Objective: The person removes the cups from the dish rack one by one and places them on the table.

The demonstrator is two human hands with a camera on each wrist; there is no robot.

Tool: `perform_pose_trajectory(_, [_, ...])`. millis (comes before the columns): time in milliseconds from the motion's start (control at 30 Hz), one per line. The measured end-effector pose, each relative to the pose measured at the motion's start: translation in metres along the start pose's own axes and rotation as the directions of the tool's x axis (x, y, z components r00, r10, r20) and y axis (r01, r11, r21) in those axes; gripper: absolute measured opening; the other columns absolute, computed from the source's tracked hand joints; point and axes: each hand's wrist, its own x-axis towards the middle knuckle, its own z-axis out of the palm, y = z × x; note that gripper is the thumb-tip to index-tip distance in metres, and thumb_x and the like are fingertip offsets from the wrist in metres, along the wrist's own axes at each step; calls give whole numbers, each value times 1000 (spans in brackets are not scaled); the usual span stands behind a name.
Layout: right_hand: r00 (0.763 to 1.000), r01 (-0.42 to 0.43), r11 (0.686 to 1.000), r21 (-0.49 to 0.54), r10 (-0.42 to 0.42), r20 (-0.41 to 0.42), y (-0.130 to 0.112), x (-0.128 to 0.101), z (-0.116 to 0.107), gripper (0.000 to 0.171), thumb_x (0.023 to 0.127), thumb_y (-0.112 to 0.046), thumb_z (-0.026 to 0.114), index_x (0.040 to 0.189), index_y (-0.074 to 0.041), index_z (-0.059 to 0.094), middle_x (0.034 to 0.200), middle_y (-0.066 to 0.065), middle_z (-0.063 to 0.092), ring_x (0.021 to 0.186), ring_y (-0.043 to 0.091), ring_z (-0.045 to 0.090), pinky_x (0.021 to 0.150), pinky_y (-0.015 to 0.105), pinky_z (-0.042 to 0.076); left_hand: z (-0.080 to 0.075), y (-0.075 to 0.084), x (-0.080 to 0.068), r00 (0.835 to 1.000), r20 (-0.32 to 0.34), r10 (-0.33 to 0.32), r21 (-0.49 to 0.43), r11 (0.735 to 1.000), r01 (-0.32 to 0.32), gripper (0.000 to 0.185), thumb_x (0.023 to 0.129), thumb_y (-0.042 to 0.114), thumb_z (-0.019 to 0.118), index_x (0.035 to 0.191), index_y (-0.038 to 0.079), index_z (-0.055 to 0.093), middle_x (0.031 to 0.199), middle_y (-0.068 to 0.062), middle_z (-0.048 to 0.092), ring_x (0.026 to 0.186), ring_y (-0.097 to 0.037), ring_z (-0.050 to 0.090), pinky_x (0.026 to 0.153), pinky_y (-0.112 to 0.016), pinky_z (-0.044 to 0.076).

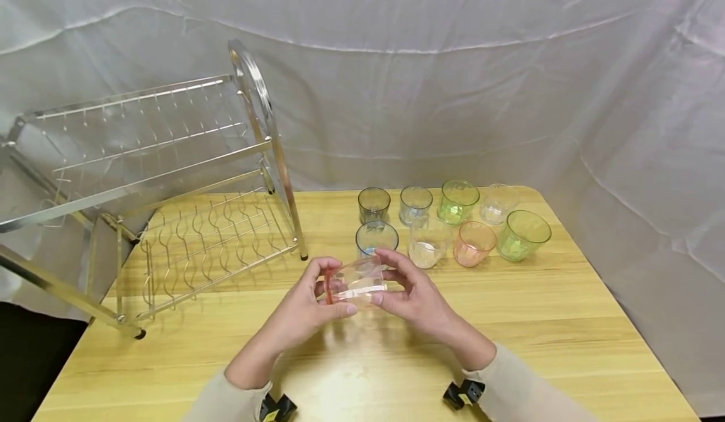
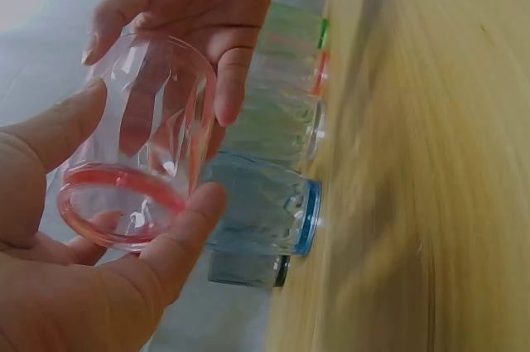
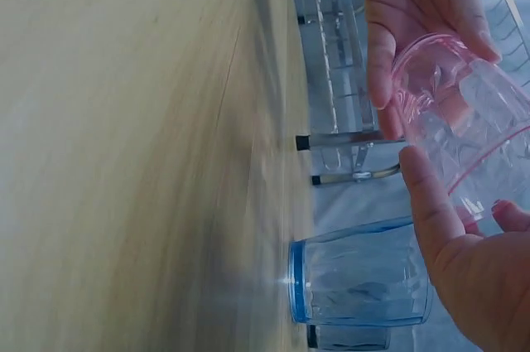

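Note:
Both hands hold a transparent pink drinking glass [image 1: 355,282] tipped on its side above the table. At its thick reddish base, the left hand [image 1: 308,302] grips with thumb and fingers. The right hand [image 1: 416,296] holds the other end, thumb on the near side and fingers around the far side. In the left wrist view the pink glass [image 2: 137,145] shows its base toward the left hand. Just behind the hands, a blue glass [image 1: 376,236] stands upright, partly hidden by the held glass and right fingers. Beside it stands a clear glass [image 1: 427,246].
More upright glasses stand behind and to the right: dark grey [image 1: 374,205], grey-blue [image 1: 416,205], green [image 1: 459,202], clear [image 1: 498,205], pink [image 1: 474,244] and another green glass [image 1: 523,236]. A two-tier metal dish rack [image 1: 218,277] stands at the left of the wooden table [image 1: 538,340].

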Motion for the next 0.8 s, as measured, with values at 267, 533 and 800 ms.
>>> perform_pose_trajectory(267, [996,-31,955,-295,4,-91,-5,0,-6,74,91,-16,82,157,-11,48,146,15,57,123,33,61,88,33,63,-15,-1,-5,996,-89,-13,156,987,27,61,90,18,85,142,14,54,150,-12,55,135,-33,60,112,-46,53])
perform_pose_trajectory(533, [993,-30,789,-613,-45,-107,-13,1,-10,80,86,-26,87,155,-11,51,148,10,59,111,26,66,78,33,65,-47,3,-15,921,-349,175,551,833,51,38,99,18,72,136,12,65,144,-15,62,131,-41,61,111,-59,50])
perform_pose_trajectory(800, [994,-69,578,-813,-33,-108,-15,-1,-2,88,79,-40,89,151,-6,51,149,12,60,132,37,59,111,56,50,-65,-6,-23,898,-370,237,721,684,117,52,101,17,68,148,0,55,153,-27,52,141,-50,49,119,-69,35])
